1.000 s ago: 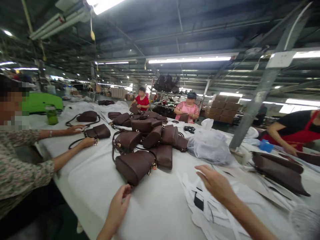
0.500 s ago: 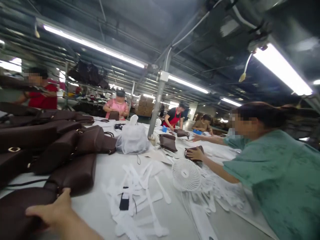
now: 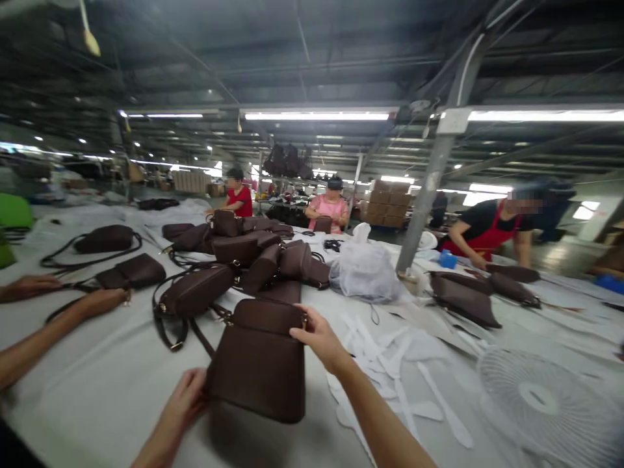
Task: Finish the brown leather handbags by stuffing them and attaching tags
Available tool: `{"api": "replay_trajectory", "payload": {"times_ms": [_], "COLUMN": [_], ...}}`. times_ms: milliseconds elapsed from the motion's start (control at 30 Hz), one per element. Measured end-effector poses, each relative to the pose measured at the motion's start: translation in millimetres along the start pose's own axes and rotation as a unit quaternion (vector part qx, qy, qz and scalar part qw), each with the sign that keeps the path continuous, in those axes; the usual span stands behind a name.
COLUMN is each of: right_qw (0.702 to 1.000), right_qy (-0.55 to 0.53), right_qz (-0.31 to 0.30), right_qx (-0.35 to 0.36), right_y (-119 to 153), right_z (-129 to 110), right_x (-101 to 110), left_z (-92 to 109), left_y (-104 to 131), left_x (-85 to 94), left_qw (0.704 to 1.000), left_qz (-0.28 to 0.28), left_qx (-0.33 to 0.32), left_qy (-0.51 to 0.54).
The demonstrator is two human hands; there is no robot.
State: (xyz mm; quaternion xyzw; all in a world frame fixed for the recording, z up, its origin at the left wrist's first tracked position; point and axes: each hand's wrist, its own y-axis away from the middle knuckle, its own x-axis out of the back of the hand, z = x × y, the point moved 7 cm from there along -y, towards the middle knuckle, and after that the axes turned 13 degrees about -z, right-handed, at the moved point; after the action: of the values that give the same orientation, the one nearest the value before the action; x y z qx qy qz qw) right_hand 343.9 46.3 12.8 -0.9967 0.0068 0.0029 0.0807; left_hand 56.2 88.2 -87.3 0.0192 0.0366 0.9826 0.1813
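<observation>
A dark brown handbag (image 3: pixel 258 367) with a top flap is held up just over the table, front panel towards me. My right hand (image 3: pixel 319 335) pinches its upper right corner by the strap ring, thumb on the front. On the lower left side, my left hand (image 3: pixel 189 393) grips the edge, its fingertips partly hidden behind the bag. The strap runs off from the bag's upper left corner. Close behind lies another brown handbag (image 3: pixel 197 292) with its strap looped on the table.
Brown bags (image 3: pixel 263 260) are heaped farther back. At left, a co-worker's hands (image 3: pixel 100 302) handle a bag strap near a brown bag (image 3: pixel 131 272). White strips (image 3: pixel 390 364), a white fan (image 3: pixel 541 396), a plastic bag (image 3: pixel 365 270) and a post (image 3: pixel 429 195) stand to the right.
The view has swung left. My right hand, which was on a brown bag at lower left, now holds a handbag raised in front, and my left hand has come into view on it.
</observation>
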Motion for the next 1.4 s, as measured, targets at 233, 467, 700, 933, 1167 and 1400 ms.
{"api": "replay_trajectory", "payload": {"times_ms": [233,467,700,933,1167,1400], "right_qw": [0.998,0.988,0.99,0.996,0.934,0.784], "right_qy": [0.055,0.122,0.111,0.066,0.341,0.552], "right_qz": [-0.03,0.092,0.082,-0.054,-0.015,0.121], "right_qx": [0.004,0.038,0.012,-0.019,-0.108,-0.257], "right_y": [104.1,182.3,193.0,178.8,174.7,235.1], "right_z": [-27.1,3.0,29.1,-4.1,-13.3,30.6], "right_x": [37.0,63.7,53.3,38.5,80.2,168.8], "left_z": [17.1,75.5,41.7,22.9,56.1,39.8], "left_y": [42.9,69.7,70.3,72.4,61.5,34.9], "left_x": [-93.9,-103.8,-89.2,-59.1,-33.0,-66.3], "left_qw": [0.978,0.956,0.977,0.987,0.956,0.937], "left_qz": [-0.195,-0.224,-0.091,-0.097,0.038,-0.094], "left_qx": [-0.035,-0.127,-0.007,0.048,-0.111,-0.066], "left_qy": [0.059,0.137,0.193,0.115,-0.268,-0.331]}}
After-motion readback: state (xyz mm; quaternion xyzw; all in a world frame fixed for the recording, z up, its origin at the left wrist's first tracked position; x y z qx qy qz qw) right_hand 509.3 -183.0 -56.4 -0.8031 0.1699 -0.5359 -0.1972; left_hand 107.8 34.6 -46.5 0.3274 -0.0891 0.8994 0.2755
